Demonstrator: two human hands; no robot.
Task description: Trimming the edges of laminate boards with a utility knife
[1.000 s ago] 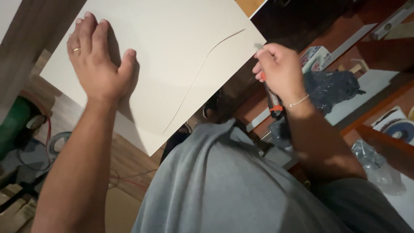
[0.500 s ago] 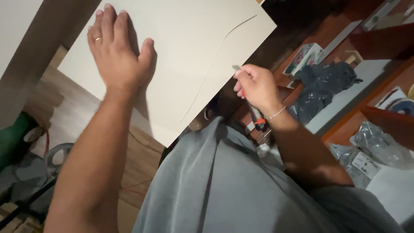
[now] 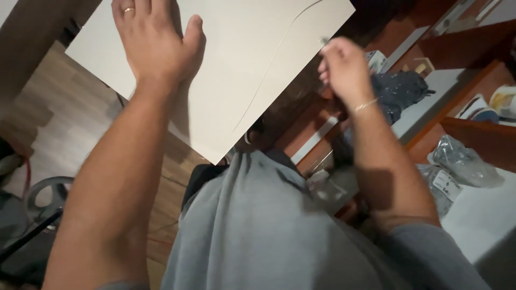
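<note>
1. The left hand (image 3: 156, 45) lies flat, fingers spread and open, pressed on the upper left part of a large white sheet (image 3: 236, 70); a ring sits on one finger.
2. The white sheet is a stiff, pale board that fills the top middle of the view, tilted so one corner points down toward the person's grey shirt (image 3: 279, 231).
3. A thin curved line (image 3: 279, 59) runs across the sheet from its upper right edge down toward the lower corner.
4. The right hand (image 3: 346, 67) is just off the sheet's right edge, its grip closed in a pinch around a small slim tool (image 3: 324, 41) whose tip pokes out above the fingers; what kind of tool it is cannot be told.
5. A thin bracelet circles the right wrist.
6. To the right, a dark speckled cloth bundle (image 3: 400, 91) lies on a pale worktop (image 3: 430, 102) with reddish-brown wooden edges.
7. Crumpled clear plastic bags (image 3: 465, 164) lie further right and lower.
8. At the left, a wooden floor (image 3: 59, 129) shows below the sheet, with a grey round object (image 3: 45, 196) near the bottom left.
</note>
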